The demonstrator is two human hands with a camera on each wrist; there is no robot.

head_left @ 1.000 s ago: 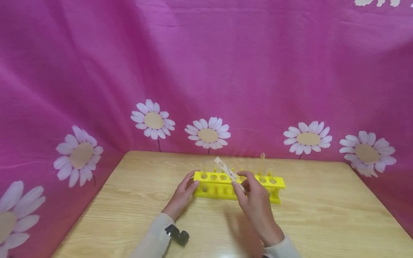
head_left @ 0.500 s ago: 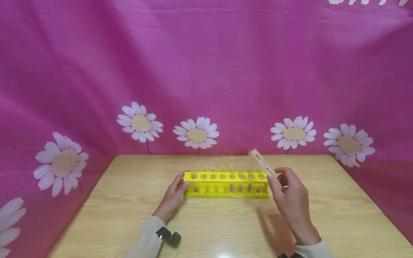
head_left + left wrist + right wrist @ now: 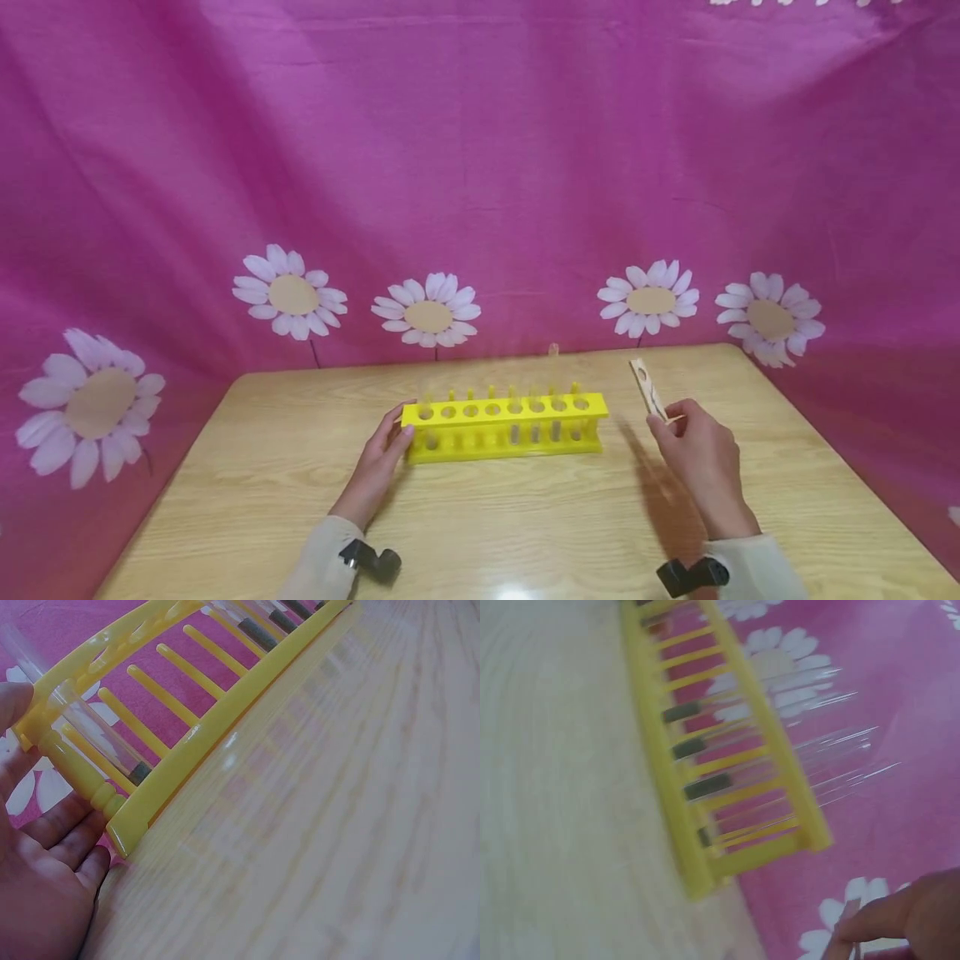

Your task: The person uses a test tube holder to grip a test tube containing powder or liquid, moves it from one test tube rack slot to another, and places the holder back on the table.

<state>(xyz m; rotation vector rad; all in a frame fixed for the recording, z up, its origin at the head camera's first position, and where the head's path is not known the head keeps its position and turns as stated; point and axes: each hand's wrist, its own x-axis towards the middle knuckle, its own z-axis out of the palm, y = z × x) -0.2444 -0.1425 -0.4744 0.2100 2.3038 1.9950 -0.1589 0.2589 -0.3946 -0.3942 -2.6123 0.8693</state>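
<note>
A yellow test tube rack [image 3: 504, 408] stands upright on the table. My left hand [image 3: 377, 467] grips its left end, thumb at the front of the top bar. In the left wrist view, the fingers reach round the end post [image 3: 79, 771]. One clear test tube [image 3: 101, 735] with dark matter at its bottom stands in the leftmost hole. Several more tubes, such as this one [image 3: 709, 786], also with dark bottoms, fill the rack's right part. Right of the rack and apart from it, my right hand [image 3: 701, 462] pinches a wooden test tube clamp [image 3: 647, 387]; no tube shows in its jaws.
A light wood-grain table [image 3: 480, 517] carries the rack. Behind and at both sides hangs a pink cloth [image 3: 480, 183] with white daisies, close to the table's back edge. A black wrist camera [image 3: 693, 575] sits on each sleeve.
My right hand has moved right with the clamp, from over the rack to beyond its right end. My left hand keeps hold of the rack's left end. The head view has shifted.
</note>
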